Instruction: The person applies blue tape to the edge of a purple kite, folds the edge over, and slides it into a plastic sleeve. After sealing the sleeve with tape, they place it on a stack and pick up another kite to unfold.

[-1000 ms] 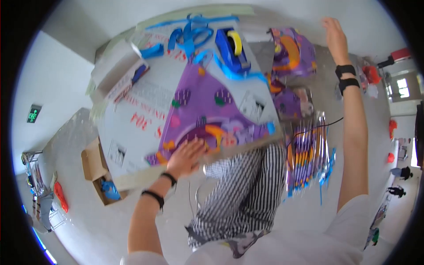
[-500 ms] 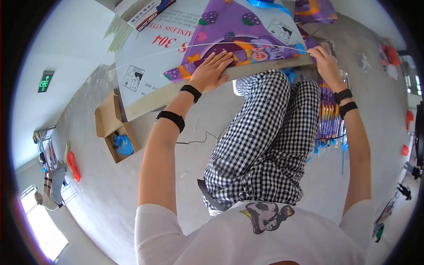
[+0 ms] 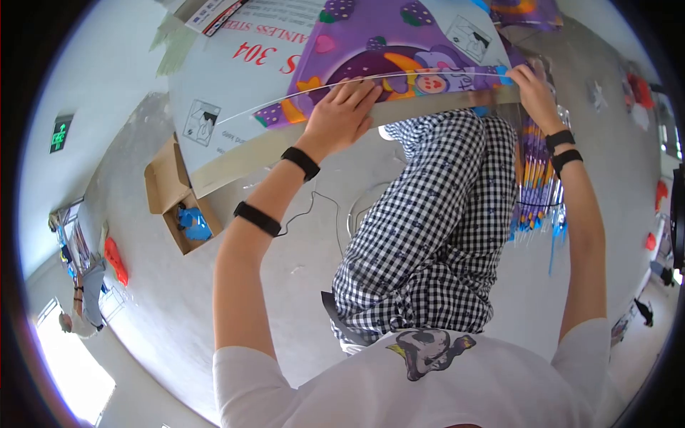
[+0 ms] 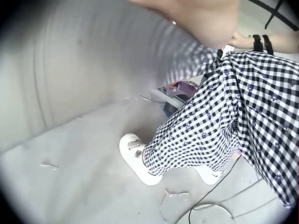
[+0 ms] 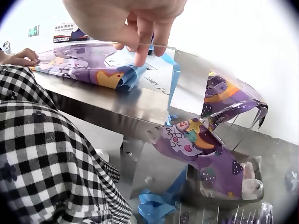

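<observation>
A purple sheet printed with cartoon figures and strawberries lies on the table, its near edge along the table's front. My left hand rests on its left part with fingers straight. At the sheet's right corner, my right hand pinches a thin white rod between thumb and fingers. The rod stretches leftward over the sheet, past the left hand's fingers. In the right wrist view, a fingertip of that hand reaches down to the blue strip at the corner. The left wrist camera mostly sees the table's side and the floor.
The film-covered steel table ends just before my knees. A tape dispenser's box stands at its far left. On the floor are an open cardboard box and a cable. Bundled purple packs lie at the right.
The right hand came down from raised at the far right to the sheet's right corner with the rod. The left hand stayed on the sheet. The head view tilted down towards my lap.
</observation>
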A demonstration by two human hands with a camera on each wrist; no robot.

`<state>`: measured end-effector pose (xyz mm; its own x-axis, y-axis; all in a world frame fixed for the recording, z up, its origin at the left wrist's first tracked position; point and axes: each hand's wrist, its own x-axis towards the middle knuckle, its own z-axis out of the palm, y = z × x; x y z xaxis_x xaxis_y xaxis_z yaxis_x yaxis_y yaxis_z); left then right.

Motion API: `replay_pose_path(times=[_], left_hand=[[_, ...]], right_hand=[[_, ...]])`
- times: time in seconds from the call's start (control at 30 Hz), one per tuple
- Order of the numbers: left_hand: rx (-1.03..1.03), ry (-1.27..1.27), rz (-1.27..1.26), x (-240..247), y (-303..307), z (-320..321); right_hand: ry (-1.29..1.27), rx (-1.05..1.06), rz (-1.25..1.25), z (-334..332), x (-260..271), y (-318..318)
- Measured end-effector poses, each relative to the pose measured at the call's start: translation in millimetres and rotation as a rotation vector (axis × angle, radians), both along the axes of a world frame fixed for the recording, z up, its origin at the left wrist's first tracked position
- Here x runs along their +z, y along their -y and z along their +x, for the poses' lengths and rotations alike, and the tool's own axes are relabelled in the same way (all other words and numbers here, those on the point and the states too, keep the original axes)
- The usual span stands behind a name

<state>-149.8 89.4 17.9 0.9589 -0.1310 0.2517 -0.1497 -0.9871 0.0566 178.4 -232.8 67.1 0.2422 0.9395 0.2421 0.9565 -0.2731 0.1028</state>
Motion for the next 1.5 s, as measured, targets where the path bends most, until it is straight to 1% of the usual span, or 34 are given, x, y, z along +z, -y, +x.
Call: replay_pose_path(times=[0.07,0.1,0.23,0.33,0.47,0.57,0.63,0.77,0.9,0.97,1.03,1.13,1.23,1.27,1.33,1.43,1.47,1.5], left_hand=[[0.044,-0.011,0.010,0.9,7.4,-4.9],[0.062,-0.015,-0.004,2.2,10.1,-9.3],[0.120,-0.047,-0.116,0.9,11.9,-16.0],[0.120,0.010,-0.225,-7.6,8.9,-20.5],[0.128,0.014,-0.208,-8.1,8.8,-22.6],[0.124,0.022,-0.210,-7.0,8.5,-21.3],[0.131,0.022,-0.187,-9.0,8.9,-20.6],[0.122,0.054,-0.085,-7.5,10.1,-22.1],[0.147,0.039,-0.124,-10.0,11.6,-23.5],[0.150,0.027,-0.138,-9.9,9.8,-25.6],[0.156,0.072,-0.139,-13.8,8.9,-27.6],[0.138,0.101,-0.122,-11.1,10.1,-23.9],[0.127,0.115,-0.119,-12.6,7.4,-24.4],[0.126,0.120,-0.130,-13.2,7.8,-24.5],[0.128,0.122,-0.137,-14.2,6.9,-26.0],[0.132,0.119,-0.135,-15.2,7.4,-26.9],[0.133,0.122,-0.135,-15.5,7.7,-26.6],[0.130,0.126,-0.135,-15.2,7.6,-26.6]], right_hand=[[-0.001,-0.029,0.022,5.7,-4.1,6.0],[-0.154,-0.071,0.034,3.8,-4.3,6.7],[-0.111,-0.031,0.016,5.9,-5.1,7.9],[-0.099,-0.027,0.041,7.1,-10.7,9.5],[-0.192,-0.032,0.098,11.1,-22.0,7.8],[-0.183,-0.023,0.114,13.2,-24.5,8.2],[-0.197,-0.053,0.113,12.3,-25.0,9.2],[-0.213,-0.098,0.092,15.1,-21.6,10.1],[-0.207,-0.106,0.083,21.7,-23.5,9.9],[-0.195,-0.100,0.106,27.2,-28.5,9.1],[-0.177,-0.109,0.107,32.4,-34.1,9.1],[-0.078,-0.145,0.078,32.2,-33.3,9.0],[-0.009,-0.137,0.079,35.9,-35.6,5.2],[-0.025,-0.128,0.099,26.3,-28.5,-2.7],[0.101,-0.048,0.245,-2.9,-11.6,-29.5],[-0.306,0.030,0.279,-53.2,-1.3,-74.7],[-0.479,0.046,0.240,-70.5,0.8,-91.5],[-0.501,0.084,0.212,-87.6,1.0,-107.9]])
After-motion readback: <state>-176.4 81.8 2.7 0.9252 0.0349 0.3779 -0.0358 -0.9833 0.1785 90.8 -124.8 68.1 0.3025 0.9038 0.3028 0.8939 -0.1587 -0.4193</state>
